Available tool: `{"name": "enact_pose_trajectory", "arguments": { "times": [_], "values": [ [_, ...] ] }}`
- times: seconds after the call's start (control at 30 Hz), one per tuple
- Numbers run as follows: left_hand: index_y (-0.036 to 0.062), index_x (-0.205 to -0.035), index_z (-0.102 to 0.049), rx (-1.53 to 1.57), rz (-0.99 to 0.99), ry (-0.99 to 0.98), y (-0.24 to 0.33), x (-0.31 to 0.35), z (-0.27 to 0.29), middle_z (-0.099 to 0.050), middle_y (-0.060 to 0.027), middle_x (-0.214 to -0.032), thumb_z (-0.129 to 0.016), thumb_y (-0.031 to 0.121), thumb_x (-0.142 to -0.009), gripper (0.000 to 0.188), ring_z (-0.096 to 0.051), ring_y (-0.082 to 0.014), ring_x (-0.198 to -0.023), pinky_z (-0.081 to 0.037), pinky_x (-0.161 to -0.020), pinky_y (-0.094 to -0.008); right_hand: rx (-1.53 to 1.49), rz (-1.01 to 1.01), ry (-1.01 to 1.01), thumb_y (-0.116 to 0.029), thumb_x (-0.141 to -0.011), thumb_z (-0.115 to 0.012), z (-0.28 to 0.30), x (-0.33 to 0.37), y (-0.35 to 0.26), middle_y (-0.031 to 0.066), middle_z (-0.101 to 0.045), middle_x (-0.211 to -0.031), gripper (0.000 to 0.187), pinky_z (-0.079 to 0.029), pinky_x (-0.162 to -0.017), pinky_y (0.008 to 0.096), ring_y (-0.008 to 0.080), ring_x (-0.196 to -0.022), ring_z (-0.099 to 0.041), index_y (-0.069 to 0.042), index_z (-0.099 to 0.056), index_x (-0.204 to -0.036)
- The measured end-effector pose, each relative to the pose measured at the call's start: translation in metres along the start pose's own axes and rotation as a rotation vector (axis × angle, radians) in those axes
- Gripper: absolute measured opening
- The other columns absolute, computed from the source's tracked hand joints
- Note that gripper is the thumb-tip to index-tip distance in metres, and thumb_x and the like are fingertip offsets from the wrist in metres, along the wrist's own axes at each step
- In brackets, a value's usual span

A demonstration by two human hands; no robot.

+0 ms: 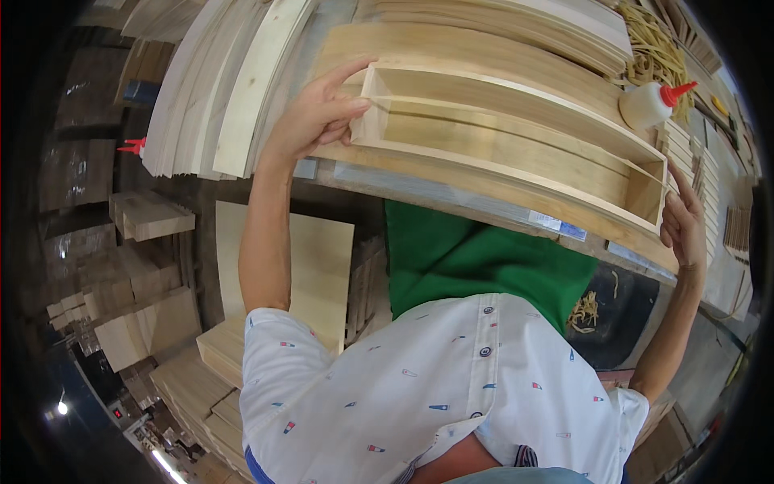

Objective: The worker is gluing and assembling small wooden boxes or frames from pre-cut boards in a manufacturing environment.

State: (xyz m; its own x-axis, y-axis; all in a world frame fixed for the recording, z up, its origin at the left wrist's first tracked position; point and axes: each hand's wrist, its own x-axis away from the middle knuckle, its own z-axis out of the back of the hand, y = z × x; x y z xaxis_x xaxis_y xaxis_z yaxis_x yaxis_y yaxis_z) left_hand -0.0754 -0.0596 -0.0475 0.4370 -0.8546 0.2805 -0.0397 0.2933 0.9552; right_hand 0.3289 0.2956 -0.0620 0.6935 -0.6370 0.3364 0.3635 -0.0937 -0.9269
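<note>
A long, narrow rectangular frame (516, 171) of pale wood lies across the workbench in front of me, divided lengthwise by what looks like a thin strand or edge. My left hand (318, 117) holds its left end, index finger stretched to the far corner and thumb against the end piece, the other fingers curled. At the right end, my right hand (684, 218) presses with the index finger along the outer side; its remaining fingers are bent. Just beyond that end stands a white glue bottle (642, 106) with a red nozzle.
Long boards (262, 89) are stacked on the bench's left, more boards (516, 28) at the back. Tan bands (653, 44) are heaped at the far right beside thin slats (685, 153). Wood stacks (149, 327) fill the left floor; a pale panel (314, 258) stands below the bench.
</note>
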Motion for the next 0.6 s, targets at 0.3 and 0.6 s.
{"name": "enact_pose_trajectory", "arguments": {
  "times": [0.3,0.6],
  "values": [
    [-0.0030,-0.125,-0.057,0.106,-0.040,0.142,-0.009,-0.024,0.002,-0.037,0.0067,-0.050,-0.055,0.013,-0.093,0.036,-0.032,-0.0032,-0.035,-0.034,-0.037,-0.0193,-0.184,-0.009,0.023,-0.017,-0.101,-0.047,0.009,-0.035,0.016,-0.0096,-0.031,-0.053,0.032,-0.023,-0.032,0.0166,0.0003,-0.037,-0.024,0.001,-0.052,-0.127],
    [0.0003,-0.103,-0.062,0.730,0.011,-0.034,-0.049,-0.058,0.025,-0.047,0.0043,-0.055,-0.053,0.011,-0.093,0.017,-0.036,-0.0046,-0.037,-0.034,-0.038,-0.0233,-0.223,-0.044,-0.139,-0.016,-0.097,-0.054,0.019,-0.059,0.015,-0.0005,-0.059,-0.076,0.025,-0.043,-0.052,0.0169,0.0047,-0.059,-0.053,0.002,-0.059,-0.114]
  ]
}}
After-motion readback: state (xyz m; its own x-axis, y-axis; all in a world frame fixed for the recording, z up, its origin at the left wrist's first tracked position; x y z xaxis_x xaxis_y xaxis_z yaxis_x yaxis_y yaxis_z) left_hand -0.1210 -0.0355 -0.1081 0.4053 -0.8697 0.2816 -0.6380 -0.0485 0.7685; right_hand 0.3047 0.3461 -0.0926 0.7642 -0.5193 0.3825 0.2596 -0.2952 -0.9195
